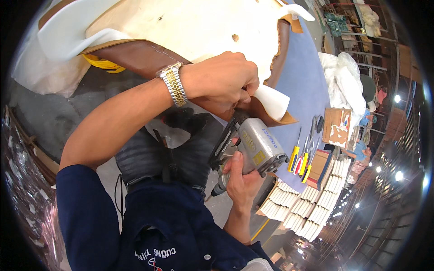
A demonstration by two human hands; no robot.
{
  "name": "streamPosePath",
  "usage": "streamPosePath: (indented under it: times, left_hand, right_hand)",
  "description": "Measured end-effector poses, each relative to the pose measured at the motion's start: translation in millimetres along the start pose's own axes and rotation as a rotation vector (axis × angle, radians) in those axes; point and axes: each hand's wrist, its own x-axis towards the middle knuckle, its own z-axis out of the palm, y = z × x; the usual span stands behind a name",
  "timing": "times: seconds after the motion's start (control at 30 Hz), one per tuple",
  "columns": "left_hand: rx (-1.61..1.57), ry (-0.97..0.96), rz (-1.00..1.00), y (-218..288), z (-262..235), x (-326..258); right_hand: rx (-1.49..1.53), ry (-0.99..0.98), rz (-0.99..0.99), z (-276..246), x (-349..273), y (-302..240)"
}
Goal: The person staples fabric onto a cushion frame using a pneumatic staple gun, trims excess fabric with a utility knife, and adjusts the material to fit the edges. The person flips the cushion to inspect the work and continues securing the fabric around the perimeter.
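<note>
My left hand, with a metal watch at its wrist, pinches the edge of brown leather. This leather wraps the rim of a pale wooden panel, and a row of staples shows along one stretch of it. A flap of white padding sticks out beside my fingers. My right hand grips a silver and black staple gun. The gun's nose is close under the leather edge by my left fingers; whether it touches is hidden.
A blue-covered work surface extends to the right. Screwdrivers with yellow handles and other hand tools lie on it. Beyond are a cardboard box, white fluffy stuffing and stacked pale strips. Other people are in the far background.
</note>
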Motion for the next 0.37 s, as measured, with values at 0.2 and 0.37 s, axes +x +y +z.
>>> streamPosePath:
  times: [0.2,0.37]
  left_hand:
    - [-0.01,-0.019,0.032,-5,3,1]
    - [-0.01,-0.007,0.07,-10,7,2]
  right_hand:
    - [-0.03,0.065,0.115,12,2,-18]
    - [-0.038,0.053,0.211,13,9,-32]
